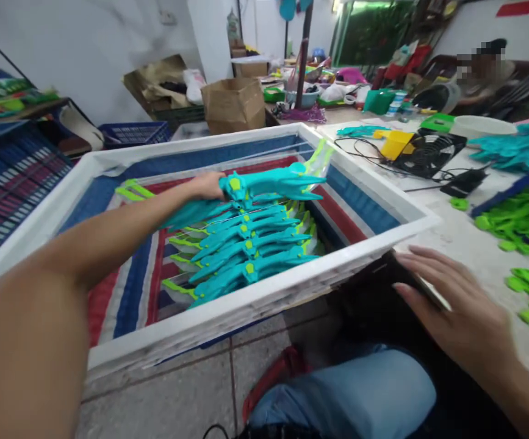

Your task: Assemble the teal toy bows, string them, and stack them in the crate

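My left hand (209, 184) reaches over the white-framed bin (264, 317), its fingers closed on a teal plastic piece with lime-green parts (273, 183). What the piece is, I cannot tell. Below it, several like teal pieces (248, 247) lie in a row on the striped cloth lining (127, 305), their pale, green-edged ends pointing outward. My right hand (465, 305) is at the near edge of the white table (470, 244), fingers stretched out and thumb apart. Nothing shows in its grasp.
Right of the bin are a black fan (431, 152), a yellow container (396, 146), green plastic parts (525, 213) and a teal pile (515, 146). A cardboard box (234, 103) stands behind; blue crates (12, 177) are at left. Another person (484, 73) sits at the back right.
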Demonstrator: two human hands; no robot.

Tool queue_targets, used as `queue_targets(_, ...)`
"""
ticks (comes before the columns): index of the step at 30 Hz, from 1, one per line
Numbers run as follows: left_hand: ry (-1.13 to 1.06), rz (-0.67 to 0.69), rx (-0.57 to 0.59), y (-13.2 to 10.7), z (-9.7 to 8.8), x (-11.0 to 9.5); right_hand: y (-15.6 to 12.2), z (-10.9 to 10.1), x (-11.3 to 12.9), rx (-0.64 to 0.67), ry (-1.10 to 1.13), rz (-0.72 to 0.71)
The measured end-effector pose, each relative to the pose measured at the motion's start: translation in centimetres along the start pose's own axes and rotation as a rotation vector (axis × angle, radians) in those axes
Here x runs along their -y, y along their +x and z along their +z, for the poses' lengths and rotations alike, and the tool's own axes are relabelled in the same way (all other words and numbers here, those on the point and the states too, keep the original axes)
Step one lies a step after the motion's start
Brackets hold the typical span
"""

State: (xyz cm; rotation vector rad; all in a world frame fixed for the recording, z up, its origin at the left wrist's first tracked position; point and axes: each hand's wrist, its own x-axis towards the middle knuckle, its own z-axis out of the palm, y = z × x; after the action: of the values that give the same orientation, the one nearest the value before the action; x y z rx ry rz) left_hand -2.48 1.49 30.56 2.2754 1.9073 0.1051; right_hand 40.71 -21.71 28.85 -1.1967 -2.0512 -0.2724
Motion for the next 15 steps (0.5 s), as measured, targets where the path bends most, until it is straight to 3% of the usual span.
queue_targets(3, -0.057, -0.085, 0.102, 2.5, 3.8, 3.9, 3.5, 5.4, 0.1, 0.105, 0.117, -0.1)
queue_targets(6, -0.135, -0.112, 0.199, 4.1, 5.6, 4.9, 4.1, 7.9, 0.4, 0.105, 0.069, -0.081)
queue_targets(9, -0.331, -0.133, 0.217, 3.3, 5.7, 3.2, 3.8, 8.3, 0.7, 0.062, 0.053, -0.07)
queue_targets(12, -0.672, -0.075, 0.088, 0.4, 5.2, 0.7, 3.8, 8.1, 0.9, 0.068, 0.058, -0.069)
queue_targets(15, -0.82, -0.02, 0.036, -2.1, 4.9, -1.1, 4.0, 8.0, 1.0, 0.072, 0.057, -0.057)
